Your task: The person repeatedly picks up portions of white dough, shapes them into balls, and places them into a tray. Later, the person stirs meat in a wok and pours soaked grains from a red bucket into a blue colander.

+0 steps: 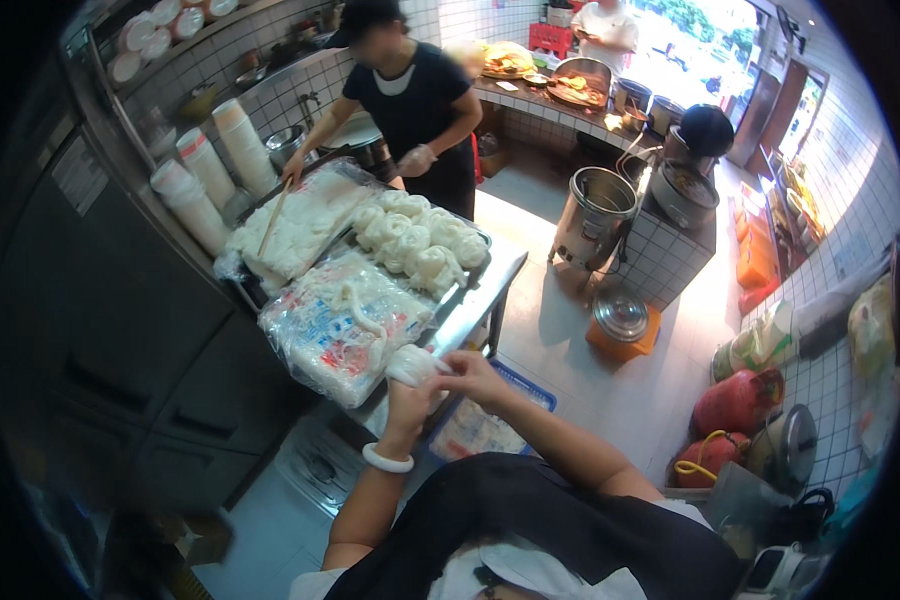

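Note:
A bundle of white noodles [408, 364] is wound about the fingers of my left hand [406, 402], just past the near edge of the metal table. The fingers of my right hand [472, 378] are pinched together against the bundle's right side. Beyond my hands lies a clear plastic bag of white noodles [315, 335] with red and blue print, a loose strand across its top. Several coiled noodle nests [410, 240] sit on a metal tray [478, 262] farther back. To their left a large flat mass of noodles [305, 225] rests on plastic.
Across the table a co-worker [410, 110] holds a long wooden stick [270, 225] over the noodle mass. Stacked cups [200, 165] line the left side. A blue crate [540, 395] stands low beside the table. Right are a steel pot [595, 215], an orange box [625, 340] and red gas cylinders [735, 405].

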Motion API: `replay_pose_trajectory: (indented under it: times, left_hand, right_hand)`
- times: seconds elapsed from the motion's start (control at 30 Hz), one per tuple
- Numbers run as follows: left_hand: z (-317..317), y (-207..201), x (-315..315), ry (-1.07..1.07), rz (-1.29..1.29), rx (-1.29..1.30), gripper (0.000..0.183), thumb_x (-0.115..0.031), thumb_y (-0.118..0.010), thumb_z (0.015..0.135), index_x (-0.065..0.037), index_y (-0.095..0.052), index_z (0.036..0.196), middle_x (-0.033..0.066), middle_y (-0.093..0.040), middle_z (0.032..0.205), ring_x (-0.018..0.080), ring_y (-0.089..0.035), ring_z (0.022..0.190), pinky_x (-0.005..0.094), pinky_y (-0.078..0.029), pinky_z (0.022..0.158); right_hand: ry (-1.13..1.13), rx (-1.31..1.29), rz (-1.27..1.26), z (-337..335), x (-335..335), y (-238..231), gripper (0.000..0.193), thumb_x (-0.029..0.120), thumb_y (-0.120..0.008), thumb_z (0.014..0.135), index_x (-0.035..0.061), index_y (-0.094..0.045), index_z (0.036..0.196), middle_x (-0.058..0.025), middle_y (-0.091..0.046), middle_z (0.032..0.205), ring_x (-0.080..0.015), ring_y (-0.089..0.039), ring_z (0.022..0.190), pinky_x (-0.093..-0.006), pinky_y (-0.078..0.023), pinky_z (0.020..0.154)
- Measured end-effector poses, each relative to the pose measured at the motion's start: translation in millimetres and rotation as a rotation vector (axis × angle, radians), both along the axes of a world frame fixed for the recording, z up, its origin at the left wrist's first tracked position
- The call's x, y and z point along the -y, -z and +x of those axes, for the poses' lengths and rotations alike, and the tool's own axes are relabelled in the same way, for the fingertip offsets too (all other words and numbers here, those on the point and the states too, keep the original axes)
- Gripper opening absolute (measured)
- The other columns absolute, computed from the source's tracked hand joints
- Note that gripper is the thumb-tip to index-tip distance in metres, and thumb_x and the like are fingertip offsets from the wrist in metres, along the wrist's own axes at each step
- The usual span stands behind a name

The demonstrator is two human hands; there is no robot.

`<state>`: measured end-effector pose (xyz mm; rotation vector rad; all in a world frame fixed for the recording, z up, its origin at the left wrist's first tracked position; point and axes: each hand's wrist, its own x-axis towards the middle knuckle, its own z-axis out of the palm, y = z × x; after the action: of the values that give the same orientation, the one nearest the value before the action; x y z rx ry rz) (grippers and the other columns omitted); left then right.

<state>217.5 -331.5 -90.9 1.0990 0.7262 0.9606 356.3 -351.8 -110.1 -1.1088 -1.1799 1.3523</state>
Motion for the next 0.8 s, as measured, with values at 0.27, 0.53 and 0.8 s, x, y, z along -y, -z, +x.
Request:
replay_pose_trajectory:
  times: [0.27,0.53,0.8]
  left_hand:
    - [-15.3,-11.0,22.7,-0.031,-0.067,0.007,0.042,0.002,-0.06,0.07,0.003,-0.046,0.11,0.0093,-0.057,0.091,0.0165,-0.058,0.083,0.0265,-0.048,0.073]
    - [-34.0,-11.8,2.9,0.063,-0.017,0.075,0.041,0.002,-0.061,0.072,0.003,-0.046,0.11,0.0085,-0.057,0.092,0.0153,-0.056,0.086,0.0258,-0.046,0.076]
    - [-75.0,-19.3,-61.0,0.182,0.104,-0.112,0.027,-0.001,-0.061,0.074,0.001,-0.055,0.1,0.0061,-0.059,0.088,0.0123,-0.057,0.078,0.0229,-0.047,0.066]
  right_hand:
    - [-0.356,-0.203,-0.004,4.7,4.4,6.9,0.019,0.013,-0.063,0.077,0.0004,-0.058,0.09,0.0025,-0.055,0.079,-0.0046,-0.048,0.073,-0.0193,-0.038,0.064]
    - [-0.24,-0.212,-0.038,-13.8,-10.6,4.6,0.014,0.009,-0.063,0.074,0.0021,-0.055,0.083,0.0018,-0.054,0.075,-0.0052,-0.05,0.068,-0.018,-0.04,0.059]
    - [-0.244,-0.358,-0.178,-38.7,-64.9,-0.7,0.026,0.001,-0.061,0.071,-0.002,-0.057,0.097,-0.0043,-0.06,0.086,-0.0119,-0.057,0.079,-0.0245,-0.045,0.074]
